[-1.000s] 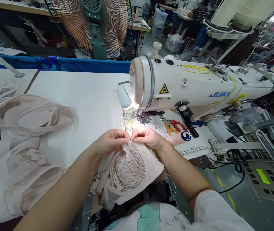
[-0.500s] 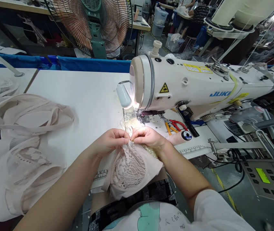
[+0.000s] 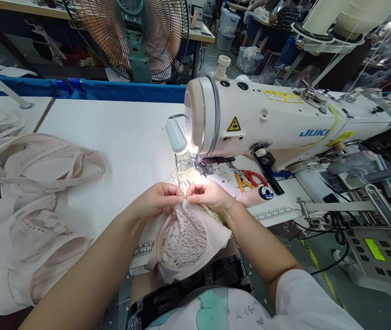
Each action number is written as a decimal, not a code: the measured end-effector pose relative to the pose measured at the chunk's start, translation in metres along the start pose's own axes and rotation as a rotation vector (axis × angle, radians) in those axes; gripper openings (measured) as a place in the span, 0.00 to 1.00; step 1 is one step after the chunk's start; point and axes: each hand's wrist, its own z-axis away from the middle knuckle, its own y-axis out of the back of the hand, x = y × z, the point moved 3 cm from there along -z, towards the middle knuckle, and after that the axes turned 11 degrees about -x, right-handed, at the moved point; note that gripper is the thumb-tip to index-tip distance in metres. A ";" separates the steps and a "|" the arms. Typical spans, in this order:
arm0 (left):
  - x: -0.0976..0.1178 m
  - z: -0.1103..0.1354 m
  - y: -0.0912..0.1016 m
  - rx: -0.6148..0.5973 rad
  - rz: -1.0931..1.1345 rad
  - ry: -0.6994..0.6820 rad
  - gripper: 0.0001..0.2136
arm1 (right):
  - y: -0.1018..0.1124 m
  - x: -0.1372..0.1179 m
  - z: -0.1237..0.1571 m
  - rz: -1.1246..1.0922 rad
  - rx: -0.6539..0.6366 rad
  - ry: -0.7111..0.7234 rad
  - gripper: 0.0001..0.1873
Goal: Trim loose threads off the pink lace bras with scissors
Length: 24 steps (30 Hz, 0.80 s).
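Note:
A pale pink lace bra (image 3: 184, 240) hangs from my fingers over the table's front edge, its cup facing up above my lap. My left hand (image 3: 159, 200) pinches its upper edge between thumb and forefinger. Right beside it, my right hand (image 3: 207, 195) pinches the same edge, the fingertips of both hands almost touching. The bit of fabric between the fingertips is mostly hidden. Just beyond my hands is the lit needle area of a white sewing machine (image 3: 243, 119), with a small lamp (image 3: 176, 136) shining down on it.
More pale pink bras (image 3: 37, 220) lie piled on the left of the white table (image 3: 119, 133). Red-handled pliers (image 3: 255, 178) and a thread spool (image 3: 257, 196) lie to the right. A control panel (image 3: 381, 256) is at far right. Behind the table stands a large fan (image 3: 138, 50).
Both hands keep their pinch on the bra and have barely shifted. The view has moved very slightly.

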 end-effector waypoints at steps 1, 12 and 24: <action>0.000 0.000 0.000 -0.002 0.019 -0.002 0.07 | -0.001 0.001 0.000 -0.031 0.012 -0.010 0.11; 0.001 0.003 0.000 0.033 0.117 0.012 0.09 | -0.002 -0.001 0.004 0.121 0.112 -0.006 0.10; 0.000 0.000 0.000 0.064 0.061 -0.012 0.08 | -0.013 -0.006 0.015 0.494 0.222 0.034 0.13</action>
